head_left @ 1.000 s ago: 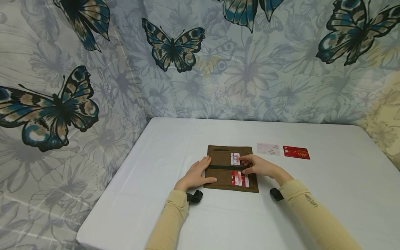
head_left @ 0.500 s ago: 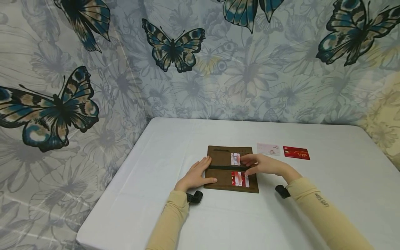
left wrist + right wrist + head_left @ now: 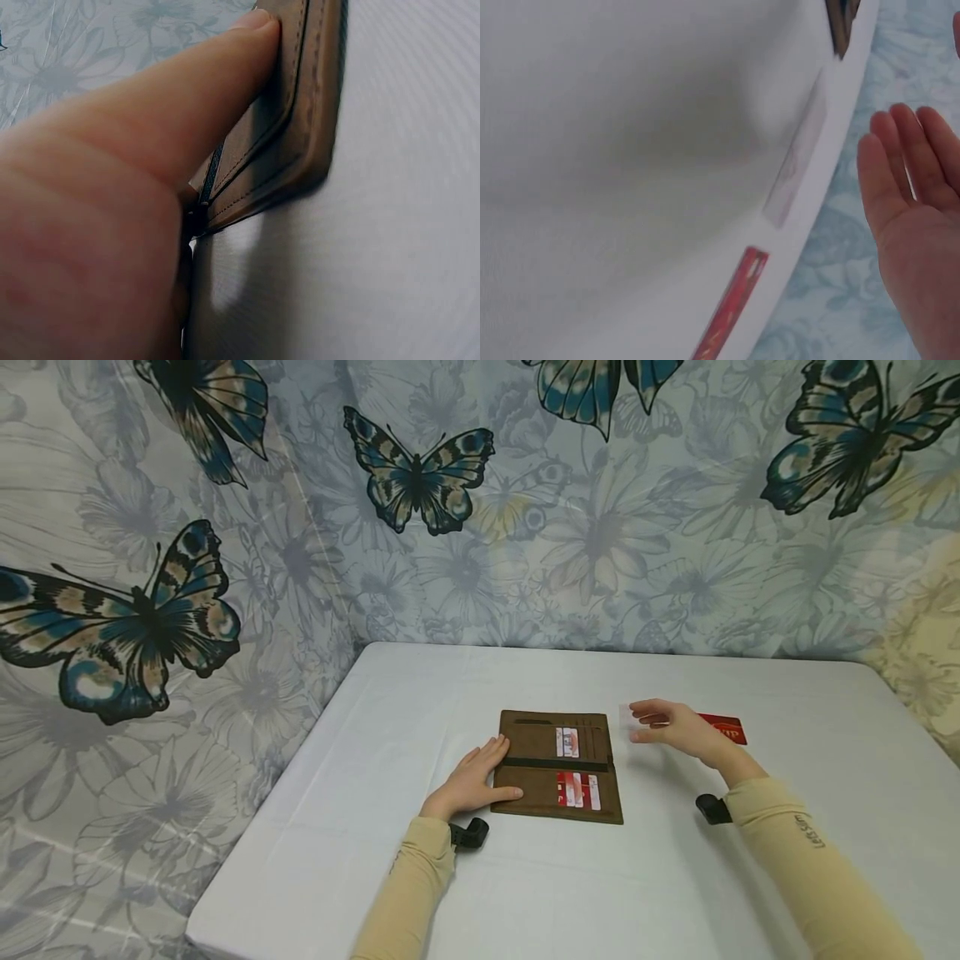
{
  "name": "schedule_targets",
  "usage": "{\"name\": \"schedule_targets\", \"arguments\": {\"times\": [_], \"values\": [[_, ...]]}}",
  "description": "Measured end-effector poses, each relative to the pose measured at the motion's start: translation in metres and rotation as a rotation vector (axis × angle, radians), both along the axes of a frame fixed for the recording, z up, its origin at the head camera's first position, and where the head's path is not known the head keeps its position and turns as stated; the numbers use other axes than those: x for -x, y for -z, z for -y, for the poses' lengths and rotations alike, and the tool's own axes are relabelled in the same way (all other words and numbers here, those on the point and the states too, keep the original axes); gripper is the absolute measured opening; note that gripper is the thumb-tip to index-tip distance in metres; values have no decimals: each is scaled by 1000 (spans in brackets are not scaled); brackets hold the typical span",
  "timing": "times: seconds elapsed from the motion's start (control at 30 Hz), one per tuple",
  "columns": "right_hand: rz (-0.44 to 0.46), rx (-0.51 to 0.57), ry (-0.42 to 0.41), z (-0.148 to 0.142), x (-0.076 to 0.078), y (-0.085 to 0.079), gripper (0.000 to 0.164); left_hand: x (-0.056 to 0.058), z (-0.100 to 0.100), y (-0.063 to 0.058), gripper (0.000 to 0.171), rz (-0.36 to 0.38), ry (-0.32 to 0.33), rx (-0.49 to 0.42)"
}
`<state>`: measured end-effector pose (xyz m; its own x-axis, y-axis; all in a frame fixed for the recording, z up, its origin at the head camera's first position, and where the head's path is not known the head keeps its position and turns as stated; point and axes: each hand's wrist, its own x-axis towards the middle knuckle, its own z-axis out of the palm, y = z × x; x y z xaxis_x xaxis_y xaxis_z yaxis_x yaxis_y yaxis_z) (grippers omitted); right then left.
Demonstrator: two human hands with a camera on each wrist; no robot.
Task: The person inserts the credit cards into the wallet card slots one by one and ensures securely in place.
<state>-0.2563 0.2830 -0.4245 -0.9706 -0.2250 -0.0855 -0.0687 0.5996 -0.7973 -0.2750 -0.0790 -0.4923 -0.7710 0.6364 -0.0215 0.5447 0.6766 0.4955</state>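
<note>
A brown wallet (image 3: 528, 739) lies spread flat on the table. My left hand (image 3: 467, 781) rests on its left side, fingers straight and thumb on the lower half; the left wrist view shows the thumb on the stitched leather (image 3: 304, 131). A pale printed card (image 3: 567, 742) sits in the upper slots, and red-and-white cards (image 3: 577, 790) show in the lower ones. Right of the wallet, my right hand (image 3: 682, 732) hovers, holding nothing, with loosely extended fingers. Beneath it lies a pale pinkish card (image 3: 799, 169), mostly hidden in the head view.
A red VIP card (image 3: 729, 728) lies behind my right hand, partly covered by it. The white table (image 3: 570, 893) meets a butterfly-patterned backdrop (image 3: 465, 577) at its far and left sides. A black wrist device (image 3: 712, 810) is on the right wrist.
My right hand has left the wallet's card slots and moved right, over the pale loose card. The left hand and the wallet have stayed in place.
</note>
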Motion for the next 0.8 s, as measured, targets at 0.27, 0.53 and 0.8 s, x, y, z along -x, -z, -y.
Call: {"name": "schedule_targets", "arguments": {"times": [0.27,0.53,0.8], "values": [[-31,0,106,-22,6,8,77,0,0,1,90,4,1,-9],[-18,15,152,-29,7,12,85,0,1,2,90,0,5,-20],[-3,-45,199,-34,10,19,86,1,2,3,91,-9,17,-29]]}}
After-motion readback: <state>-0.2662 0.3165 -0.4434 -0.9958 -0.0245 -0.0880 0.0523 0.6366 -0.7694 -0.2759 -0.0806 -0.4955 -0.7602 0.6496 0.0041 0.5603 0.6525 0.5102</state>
